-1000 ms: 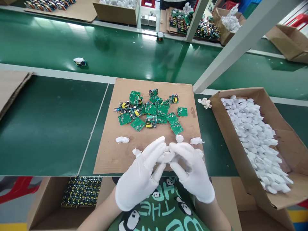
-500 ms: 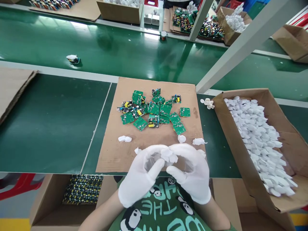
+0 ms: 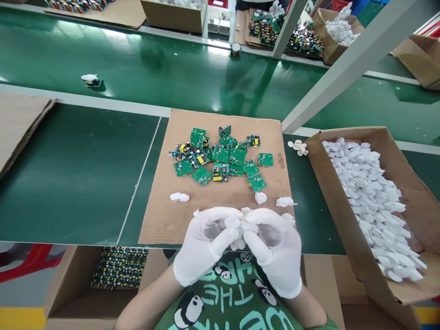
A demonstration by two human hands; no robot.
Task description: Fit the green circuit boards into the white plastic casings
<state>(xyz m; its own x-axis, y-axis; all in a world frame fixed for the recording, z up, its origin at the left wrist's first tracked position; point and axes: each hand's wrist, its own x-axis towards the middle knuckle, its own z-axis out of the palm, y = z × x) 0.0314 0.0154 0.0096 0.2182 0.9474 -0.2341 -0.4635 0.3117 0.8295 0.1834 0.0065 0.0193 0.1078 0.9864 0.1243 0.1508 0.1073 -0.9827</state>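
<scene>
Both hands wear white gloves and meet over the near edge of a cardboard sheet [image 3: 165, 215]. My left hand [image 3: 202, 245] and my right hand [image 3: 277, 250] are curled, fingertips pressed together on a small white plastic part [image 3: 239, 225] held between them. A pile of green circuit boards [image 3: 220, 158] lies on the sheet beyond the hands. Loose white plastic pieces rest near the hands: one pair [image 3: 179, 197] to the left, one [image 3: 260, 197] and another [image 3: 284, 201] to the right.
A cardboard box [image 3: 330, 201] full of white plastic parts [image 3: 371, 201] stands at the right. Below the bench edge a box [image 3: 68, 293] holds dark components [image 3: 118, 272]. A green conveyor belt [image 3: 154, 68] carries one small assembled piece [image 3: 91, 79]. A grey frame post [image 3: 343, 64] slants across.
Both hands have curled tighter and drawn together around the white part; the left fingers, stretched out a second ago, are now bent. The piece on the conveyor has drifted left.
</scene>
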